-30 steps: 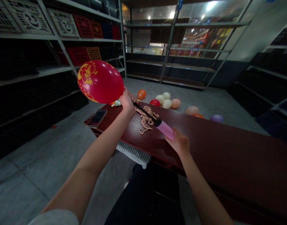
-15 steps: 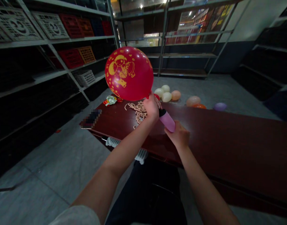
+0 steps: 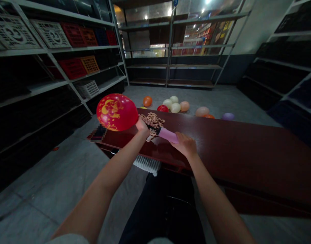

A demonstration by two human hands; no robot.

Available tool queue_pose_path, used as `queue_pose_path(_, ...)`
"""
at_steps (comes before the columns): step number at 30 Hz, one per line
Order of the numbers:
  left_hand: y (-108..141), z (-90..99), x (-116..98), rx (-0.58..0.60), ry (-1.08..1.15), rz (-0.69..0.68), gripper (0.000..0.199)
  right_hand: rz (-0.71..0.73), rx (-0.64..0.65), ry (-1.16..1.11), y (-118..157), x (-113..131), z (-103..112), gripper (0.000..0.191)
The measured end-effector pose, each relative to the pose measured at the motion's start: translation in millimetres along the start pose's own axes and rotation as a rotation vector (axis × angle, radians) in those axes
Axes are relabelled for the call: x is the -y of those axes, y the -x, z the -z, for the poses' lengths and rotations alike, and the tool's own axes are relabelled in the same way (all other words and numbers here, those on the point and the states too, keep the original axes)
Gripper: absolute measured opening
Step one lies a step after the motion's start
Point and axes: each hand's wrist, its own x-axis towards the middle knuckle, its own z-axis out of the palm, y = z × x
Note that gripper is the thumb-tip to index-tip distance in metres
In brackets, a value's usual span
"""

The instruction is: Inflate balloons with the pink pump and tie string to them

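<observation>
A red balloon (image 3: 117, 113) with yellow printed figures is inflated and hangs over the left end of the dark red table (image 3: 234, 152). My left hand (image 3: 143, 125) is closed around its neck, at the front tip of a hand pump (image 3: 168, 135) with a pink body and black front part. The exact joint between neck and nozzle is hidden by my fingers. My right hand (image 3: 186, 145) grips the rear end of the pump, which lies nearly level above the table. Behind and under the pump is a heap of beige-pink curly strands (image 3: 155, 119).
A pixelated dark flat object (image 3: 98, 133) lies on the table's left corner. Ribbed pale cloth (image 3: 146, 164) sticks out beneath the front edge. On the floor beyond are cream balloons (image 3: 174, 107), an orange balloon (image 3: 147, 101) and a purple one (image 3: 228, 116). Shelves with crates (image 3: 74, 67) stand left.
Both hands have moved left, the left one further and lower, bringing the balloon down. The pump has swung flatter. The balloon looks smaller in view and now covers the colourful limp pieces on the table.
</observation>
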Motion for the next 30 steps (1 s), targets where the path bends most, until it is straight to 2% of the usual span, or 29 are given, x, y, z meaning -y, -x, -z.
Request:
queue_pose_path(4,1.3,7.8,-42.6,-0.027,0.022,-0.037,0.044,0.019,0.002,-0.025,1.4,-0.3,5.7,0.03)
queue_pose_path(9,4.5,21.4,-97.0,-0.004,0.042,-0.099,0.045,0.073,0.001,-0.073,2.4,4.1,10.8,0.033)
queue_pose_path(12,8.0,21.5,-113.3,0.008,0.035,-0.137,0.048,0.096,-0.01,-0.108,2.4,5.5,7.9,0.031)
queue_pose_path(14,12.2,11.8,-113.7,0.033,0.032,-0.181,0.05,0.072,-0.026,-0.141,2.7,3.3,4.3,0.03)
queue_pose_path(17,20.2,-16.3,-102.6,0.081,0.045,-0.279,0.054,-0.032,-0.053,-0.183,3.2,-3.6,-0.9,0.03)
queue_pose_path(20,25.9,-51.9,-83.6,0.123,0.028,-0.315,0.056,-0.115,-0.065,-0.218,2.9,-9.9,-3.8,0.034)
queue_pose_path(24,28.1,-89.3,-41.6,0.192,-0.035,-0.286,0.056,-0.187,-0.079,-0.246,1.3,-13.5,-6.6,0.038)
queue_pose_path(27,29.1,-98.4,3.2,0.237,-0.101,-0.229,0.05,-0.242,-0.1,-0.239,1.0,-15.6,-9.3,0.04)
queue_pose_path(30,30.2,-92.2,41.3,0.266,-0.152,-0.198,0.046,-0.279,-0.097,-0.196,1.5,-17.8,-11.0,0.041)
